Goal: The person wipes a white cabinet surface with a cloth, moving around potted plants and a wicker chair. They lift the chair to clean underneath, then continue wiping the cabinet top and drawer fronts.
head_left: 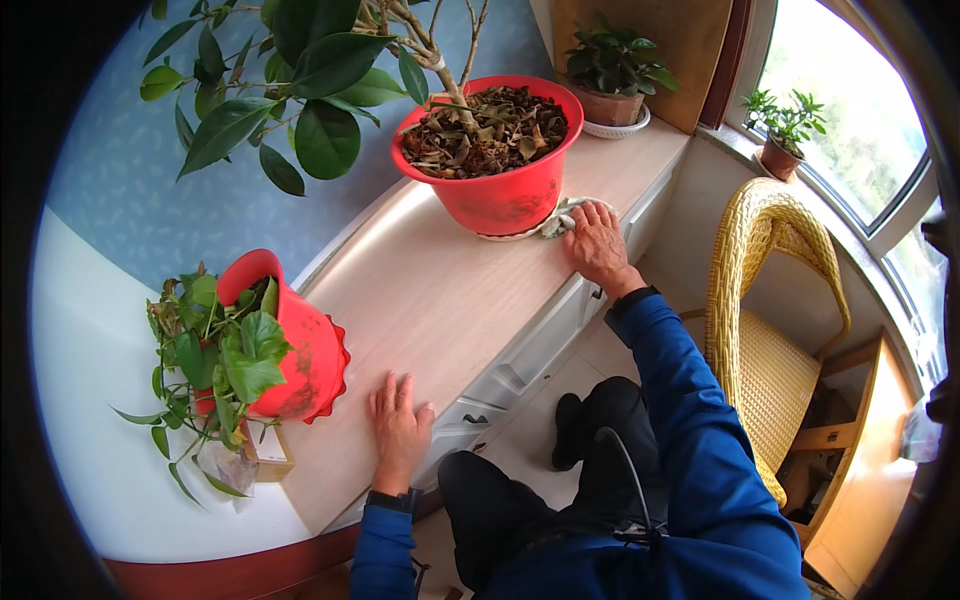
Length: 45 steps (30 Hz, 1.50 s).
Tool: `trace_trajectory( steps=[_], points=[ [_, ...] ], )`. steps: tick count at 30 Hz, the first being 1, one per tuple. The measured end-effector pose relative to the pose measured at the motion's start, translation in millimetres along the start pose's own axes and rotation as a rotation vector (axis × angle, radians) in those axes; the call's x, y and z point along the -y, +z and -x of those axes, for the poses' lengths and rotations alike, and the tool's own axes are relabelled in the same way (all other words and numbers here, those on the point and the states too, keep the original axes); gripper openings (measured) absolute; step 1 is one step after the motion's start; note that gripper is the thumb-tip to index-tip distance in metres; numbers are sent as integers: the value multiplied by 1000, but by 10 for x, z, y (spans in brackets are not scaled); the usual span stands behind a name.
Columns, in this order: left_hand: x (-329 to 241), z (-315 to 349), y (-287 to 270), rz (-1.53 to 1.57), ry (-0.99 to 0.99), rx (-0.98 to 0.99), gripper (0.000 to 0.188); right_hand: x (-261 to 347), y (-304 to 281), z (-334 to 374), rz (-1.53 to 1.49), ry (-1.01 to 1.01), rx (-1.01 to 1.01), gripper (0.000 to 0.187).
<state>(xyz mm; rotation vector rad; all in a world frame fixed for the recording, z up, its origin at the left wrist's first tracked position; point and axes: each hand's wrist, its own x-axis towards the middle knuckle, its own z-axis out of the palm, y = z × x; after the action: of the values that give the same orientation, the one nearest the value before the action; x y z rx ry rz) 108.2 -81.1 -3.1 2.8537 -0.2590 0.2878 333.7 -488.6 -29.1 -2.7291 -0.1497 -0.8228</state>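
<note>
My right hand (600,245) presses a crumpled pale cloth (556,222) against the wooden cabinet top (430,290), close by the base of a large red pot (500,205). Its fingers cover part of the cloth. A woody plant with broad dark leaves (325,137) grows from the pot, over soil strewn with dry leaves. Fingers stretched out, my left hand (400,425) rests on the near part of the cabinet top and holds nothing. To its left stands a second red pot (302,355) with a scalloped saucer and a trailing green plant (245,350).
A small potted plant (610,75) on a white saucer occupies the far corner. Another plant (785,140) sits on the windowsill. A yellow wicker chair (735,290) and a wooden stand (850,480) are at the right. White drawers (530,345) run below the top's edge.
</note>
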Motion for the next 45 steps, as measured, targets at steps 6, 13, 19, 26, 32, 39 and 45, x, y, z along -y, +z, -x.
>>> trace_trajectory(
  steps=[6, 13, 19, 26, 32, 39, 45],
  points=[
    [-31, 1, -1, 19, -13, 5, 61, 318, 56, 186, 73, 38, -20, 50],
    [-64, -46, -40, -72, 16, 77, 65, 502, -149, 576, -184, -111, 77, 54],
    [-119, -158, -138, -179, 12, 246, 71, -13, 9, 97, -42, 66, -3, 52],
    [-144, -218, -78, -105, 63, 188, 71, -835, 258, -519, 148, 288, -2, 52],
    [-176, -234, -142, -76, 46, 236, 74, -1500, 510, -1003, 222, 427, -37, 53],
    [-163, -264, -133, -62, 42, 237, 77, -2091, 563, -1434, 284, 523, -7, 57],
    [-131, -239, -118, -79, 40, 259, 76, -2329, 443, -1669, 213, 594, 84, 70]
  ],
)
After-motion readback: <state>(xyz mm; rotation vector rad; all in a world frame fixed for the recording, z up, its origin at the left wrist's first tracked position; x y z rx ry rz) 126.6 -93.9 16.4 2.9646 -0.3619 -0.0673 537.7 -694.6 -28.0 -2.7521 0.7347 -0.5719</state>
